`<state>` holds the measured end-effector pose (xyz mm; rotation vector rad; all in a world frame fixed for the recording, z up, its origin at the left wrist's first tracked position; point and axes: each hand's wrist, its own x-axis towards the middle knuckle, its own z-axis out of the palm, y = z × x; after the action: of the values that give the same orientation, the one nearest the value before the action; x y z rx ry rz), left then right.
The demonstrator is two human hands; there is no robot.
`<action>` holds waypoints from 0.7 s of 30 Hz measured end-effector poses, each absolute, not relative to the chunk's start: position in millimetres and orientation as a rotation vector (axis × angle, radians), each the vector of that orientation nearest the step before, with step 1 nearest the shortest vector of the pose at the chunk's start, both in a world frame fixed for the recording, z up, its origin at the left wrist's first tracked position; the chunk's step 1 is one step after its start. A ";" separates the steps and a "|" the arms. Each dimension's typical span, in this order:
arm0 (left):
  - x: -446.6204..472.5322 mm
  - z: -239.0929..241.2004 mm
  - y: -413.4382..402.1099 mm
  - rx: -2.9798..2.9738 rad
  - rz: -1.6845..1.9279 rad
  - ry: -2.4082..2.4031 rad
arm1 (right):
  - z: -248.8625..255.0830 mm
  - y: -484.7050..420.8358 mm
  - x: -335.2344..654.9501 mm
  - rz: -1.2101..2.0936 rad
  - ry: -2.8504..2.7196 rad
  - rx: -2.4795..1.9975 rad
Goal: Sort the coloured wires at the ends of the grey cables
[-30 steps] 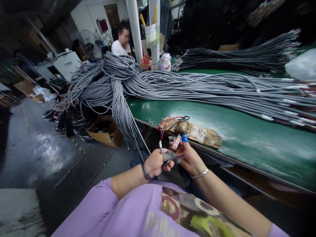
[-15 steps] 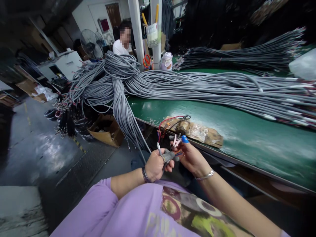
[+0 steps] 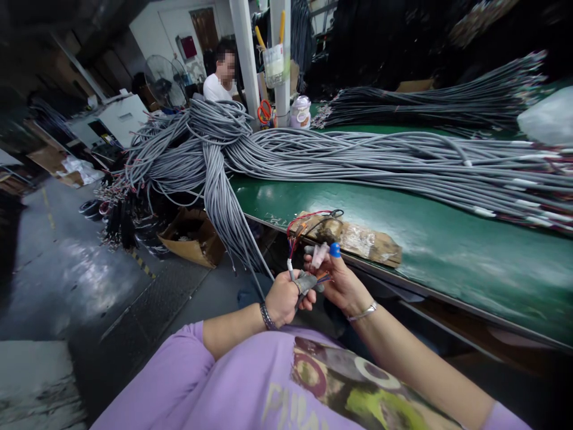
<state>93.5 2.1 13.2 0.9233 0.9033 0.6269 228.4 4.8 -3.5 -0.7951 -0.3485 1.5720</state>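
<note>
the cable (image 3: 290, 270) is held upright at the near edge of the desk (image 3: 430, 239), clasped by the closed fingers of the left hand (image 3: 283, 297). to its right, a pink clip (image 3: 319, 255) is pinched by the bent fingers of the right hand (image 3: 344, 286). loose wires (image 3: 323, 278) are seen between the hands. a taped board (image 3: 373, 245) is set just beyond; farther off, grey cables (image 3: 344, 156) are heaped.

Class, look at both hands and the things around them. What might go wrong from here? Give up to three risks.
1. The small pink clip in the right hand could slip and drop.
2. The thin wires above the left hand might snag on the board.
3. The gray cables hanging over the table edge could slide off.
</note>
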 end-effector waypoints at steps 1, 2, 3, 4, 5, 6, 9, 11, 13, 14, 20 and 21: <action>92.2 13.7 1.2 0.932 0.624 0.899 | -2.7 2.7 229.8 1.588 -0.365 -0.789; 90.7 14.0 0.1 0.942 0.622 0.897 | -1.9 0.0 232.0 1.612 -0.385 -0.787; 89.0 13.9 -1.1 0.956 0.621 0.897 | -1.2 -3.1 234.8 1.642 -0.415 -0.791; 87.2 13.4 -2.3 0.974 0.621 0.900 | -0.6 -6.4 238.2 1.675 -0.457 -0.798; 85.6 12.5 -3.5 0.999 0.623 0.903 | 0.1 -9.9 241.8 1.705 -0.513 -0.808; 84.1 11.2 -4.6 1.029 0.623 0.905 | 0.7 -13.3 245.4 1.734 -0.575 -0.823; 81.4 6.3 -7.1 1.115 0.618 0.910 | 3.8 -21.0 253.5 1.741 -0.754 -0.926; 81.1 3.4 -7.9 1.162 0.613 0.908 | 7.5 -23.5 255.3 1.674 -0.869 -1.024; 81.5 1.3 -8.2 1.205 0.599 0.894 | 12.4 -24.6 254.4 1.590 -0.982 -1.094; 81.9 0.5 -8.0 1.227 0.572 0.879 | 15.0 -25.0 253.1 1.559 -1.040 -1.112; 82.0 1.4 -3.2 1.263 0.265 0.812 | 22.9 -32.0 241.9 1.403 -1.234 -1.203; 81.7 2.8 -2.5 1.258 0.271 0.820 | 21.9 -33.3 240.0 1.388 -1.190 -1.203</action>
<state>81.7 -2.5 2.8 1.2580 0.8201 0.2711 240.0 -33.3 21.9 -1.2033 -1.1903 1.3877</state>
